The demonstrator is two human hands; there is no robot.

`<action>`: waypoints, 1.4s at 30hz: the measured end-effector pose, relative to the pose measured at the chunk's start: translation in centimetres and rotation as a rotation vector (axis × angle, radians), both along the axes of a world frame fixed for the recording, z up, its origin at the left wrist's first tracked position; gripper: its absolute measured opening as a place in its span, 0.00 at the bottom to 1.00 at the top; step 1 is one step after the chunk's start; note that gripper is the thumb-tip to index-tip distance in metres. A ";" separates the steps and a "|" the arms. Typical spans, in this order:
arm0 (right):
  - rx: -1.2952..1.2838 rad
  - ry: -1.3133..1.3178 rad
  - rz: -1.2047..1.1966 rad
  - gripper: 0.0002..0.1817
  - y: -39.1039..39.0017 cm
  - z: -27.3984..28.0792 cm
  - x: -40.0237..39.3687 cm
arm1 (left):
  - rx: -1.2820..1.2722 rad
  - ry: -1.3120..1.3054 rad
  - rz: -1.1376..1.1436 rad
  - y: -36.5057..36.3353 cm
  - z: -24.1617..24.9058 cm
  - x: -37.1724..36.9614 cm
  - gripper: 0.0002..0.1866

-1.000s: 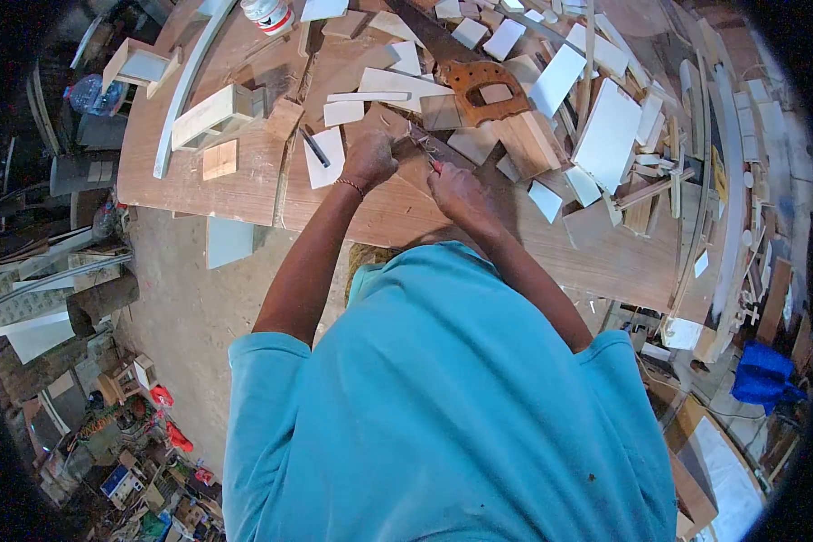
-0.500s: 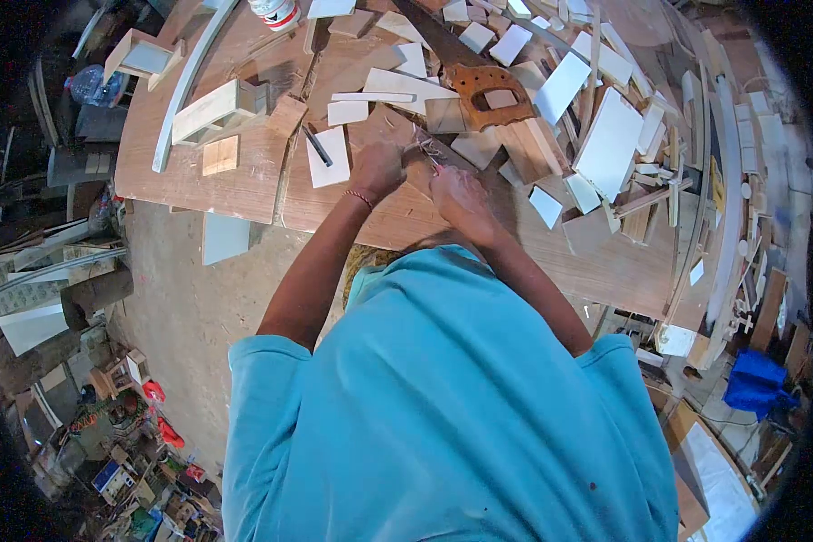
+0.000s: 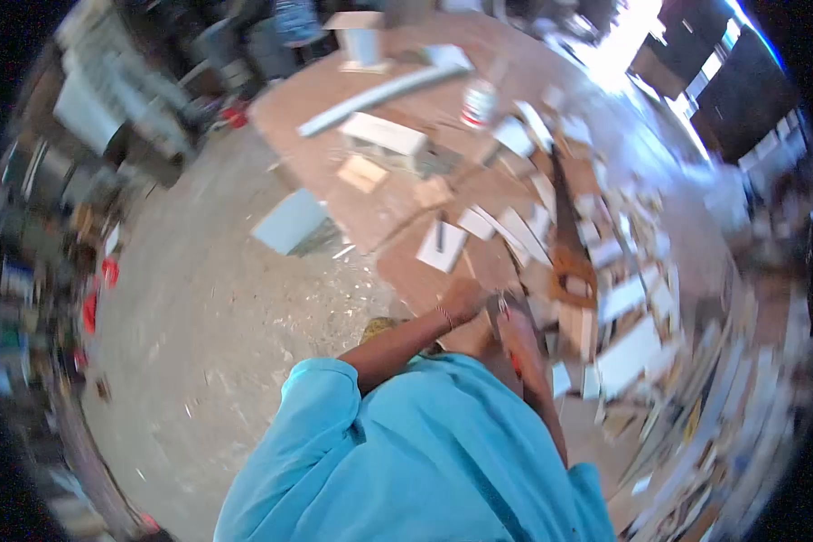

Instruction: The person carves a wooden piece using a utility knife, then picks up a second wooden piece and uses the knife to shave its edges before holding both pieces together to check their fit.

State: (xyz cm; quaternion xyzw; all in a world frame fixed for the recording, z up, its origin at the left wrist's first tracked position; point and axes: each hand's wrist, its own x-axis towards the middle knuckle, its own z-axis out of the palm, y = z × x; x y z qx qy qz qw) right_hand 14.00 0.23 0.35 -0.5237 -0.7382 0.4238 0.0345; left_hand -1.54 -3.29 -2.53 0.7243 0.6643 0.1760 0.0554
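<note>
My right hand (image 3: 518, 331) is closed around a pair of red-handled pliers (image 3: 503, 305), whose metal end points up between my hands. My left hand (image 3: 463, 300) is closed just left of the pliers. Its fingers are blurred, and what they hold cannot be made out. Both hands are over the near edge of the brown wooden table (image 3: 406, 271). Beyond my left hand lies a white wood block (image 3: 434, 256) with a dark pen (image 3: 440, 233) across it. To the right of my hands rests a handsaw (image 3: 571, 262) with a wooden handle.
Many white and brown wood offcuts (image 3: 630, 355) crowd the table's right side. Farther back stand a white bottle (image 3: 477, 104), a long pale strip (image 3: 370, 101) and a box-like wooden piece (image 3: 384, 135). A pale board (image 3: 291, 221) is beside the table's left edge, above the concrete floor (image 3: 199, 334).
The view has swung, showing more floor on the left and a bright opening at the upper right. My hands remain close together, with the pliers still in my right hand.
</note>
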 end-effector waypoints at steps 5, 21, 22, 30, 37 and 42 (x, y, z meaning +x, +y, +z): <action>-0.400 0.062 0.107 0.12 -2.1 3.3 -6.3 | 0.064 -0.210 0.336 -7.9 5.9 -5.9 0.07; -0.673 0.244 1.141 0.15 -35.6 12.7 -25.3 | 0.643 -0.928 1.706 -51.4 10.3 -7.2 0.19; -0.637 0.317 1.214 0.15 -38.2 12.2 -25.5 | 0.681 -0.938 1.736 -54.1 10.3 -6.3 0.18; -0.669 0.345 1.404 0.15 -51.4 12.6 -24.4 | 0.660 -0.947 2.034 -66.7 13.7 1.6 0.18; -0.626 0.322 1.483 0.17 -55.6 13.5 -24.6 | 0.883 -1.067 1.956 -70.1 14.5 2.5 0.16; -0.619 0.287 1.420 0.17 -55.7 14.6 -26.4 | 1.014 -1.093 1.757 -69.9 16.2 0.3 0.16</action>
